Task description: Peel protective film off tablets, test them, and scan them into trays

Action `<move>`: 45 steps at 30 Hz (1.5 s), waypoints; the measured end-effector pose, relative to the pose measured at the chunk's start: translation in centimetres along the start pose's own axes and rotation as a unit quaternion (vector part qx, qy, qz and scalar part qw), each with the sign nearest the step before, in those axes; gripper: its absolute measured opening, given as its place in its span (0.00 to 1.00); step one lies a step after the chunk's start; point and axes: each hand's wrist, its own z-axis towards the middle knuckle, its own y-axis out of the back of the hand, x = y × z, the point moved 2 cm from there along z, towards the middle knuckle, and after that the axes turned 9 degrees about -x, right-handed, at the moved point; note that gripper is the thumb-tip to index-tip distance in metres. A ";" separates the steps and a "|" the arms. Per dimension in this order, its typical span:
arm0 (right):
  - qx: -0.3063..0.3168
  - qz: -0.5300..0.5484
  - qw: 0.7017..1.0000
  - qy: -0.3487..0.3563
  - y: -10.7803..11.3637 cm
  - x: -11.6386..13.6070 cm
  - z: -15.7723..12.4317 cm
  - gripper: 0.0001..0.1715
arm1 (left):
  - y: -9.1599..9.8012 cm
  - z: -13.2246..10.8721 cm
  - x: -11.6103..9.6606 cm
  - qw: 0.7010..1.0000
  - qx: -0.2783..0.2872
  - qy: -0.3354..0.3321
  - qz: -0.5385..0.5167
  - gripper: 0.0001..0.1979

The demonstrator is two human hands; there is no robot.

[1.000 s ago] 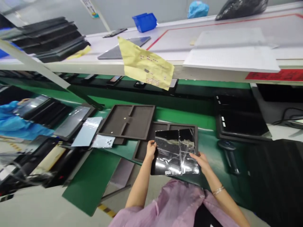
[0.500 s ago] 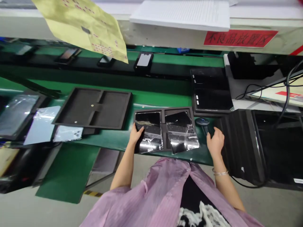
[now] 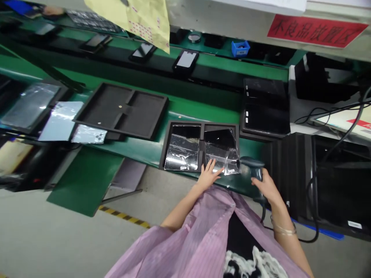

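My right hand (image 3: 266,186) grips a dark handheld barcode scanner (image 3: 251,165), its head pointing left at the lower corner of a film-wrapped dark panel (image 3: 220,148). That panel lies in the right compartment of a black two-compartment tray (image 3: 199,125). A matching wrapped panel (image 3: 182,148) fills the left compartment. My left hand (image 3: 209,174) rests with spread fingers on the lower edge of the right panel, holding nothing.
A green work belt (image 3: 150,152) carries an empty black foam tray (image 3: 121,110) and film sheets to the left. Black trays are stacked to the right. Several phones lie on a farther belt, beneath a yellow envelope (image 3: 142,19) and a red sign (image 3: 317,31).
Both wrapped panels have gone from my hands into the tray. My right hand has picked up the scanner, and my left hand has moved right to the lower edge of the right panel.
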 end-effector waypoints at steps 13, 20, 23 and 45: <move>0.111 -0.005 0.993 0.045 -1.2 2.0 -3.1 0.22 | -0.4 0.0 0.8 0.999 -0.034 -0.002 0.027 0.24; 0.117 -0.002 0.991 0.061 -1.4 2.4 -2.8 0.17 | 0.0 0.3 0.8 0.997 -0.065 -0.019 0.045 0.21; 0.113 0.004 0.991 0.066 -1.4 2.6 -2.5 0.16 | 0.0 0.4 0.9 0.995 -0.084 -0.030 0.053 0.21; 0.116 0.183 0.976 0.000 -6.5 4.5 -5.1 0.24 | 1.1 0.1 1.8 0.980 -0.158 0.113 0.040 0.18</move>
